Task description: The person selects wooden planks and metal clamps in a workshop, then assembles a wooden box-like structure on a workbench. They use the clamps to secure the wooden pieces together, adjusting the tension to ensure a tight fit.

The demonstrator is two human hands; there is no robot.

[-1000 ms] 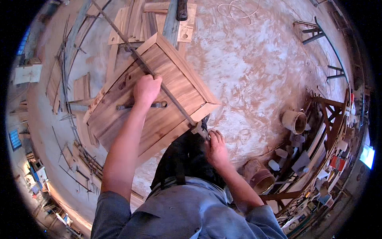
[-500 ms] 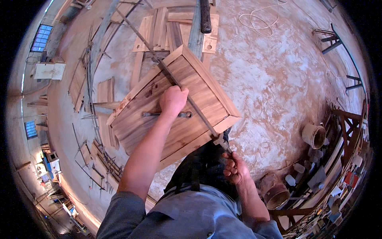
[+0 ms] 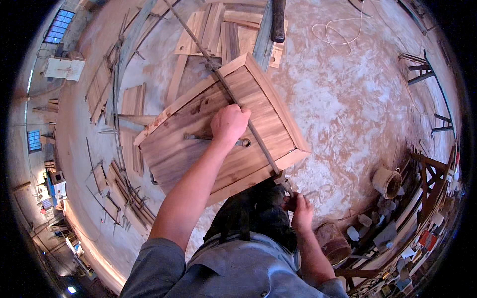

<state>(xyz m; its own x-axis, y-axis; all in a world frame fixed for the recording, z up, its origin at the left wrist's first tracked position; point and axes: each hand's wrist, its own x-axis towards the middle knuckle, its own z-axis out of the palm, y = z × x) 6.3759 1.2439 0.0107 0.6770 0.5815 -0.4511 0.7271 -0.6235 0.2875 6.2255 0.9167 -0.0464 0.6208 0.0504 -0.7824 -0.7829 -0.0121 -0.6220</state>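
A framed wooden panel (image 3: 174, 144) lies tilted across the middle, in front of my body. A long metal bar clamp (image 3: 262, 142) runs diagonally over it, its screw end past the panel's near right edge. My left hand (image 3: 230, 123) is closed in a fist around the bar, above the panel's middle. At the screw end, my right hand (image 3: 301, 211) has its fingers closed on the clamp's handle (image 3: 288, 188). A ring-ended wrench (image 3: 244, 142) rests on the panel, partly hidden under my left forearm.
Wooden boards and panels (image 3: 211, 30) lie beyond the panel, beside a dark-ended beam (image 3: 278, 22). More bar clamps and timber (image 3: 126, 191) are on the left. Buckets (image 3: 386, 182) and a cluttered rack (image 3: 422, 198) stand at right. A pale cord (image 3: 343, 42) loops on the floor.
My right hand has turned at the clamp's handle, its fingers now pointing up more. My left hand keeps its hold on the bar. The whole view has shifted slightly.
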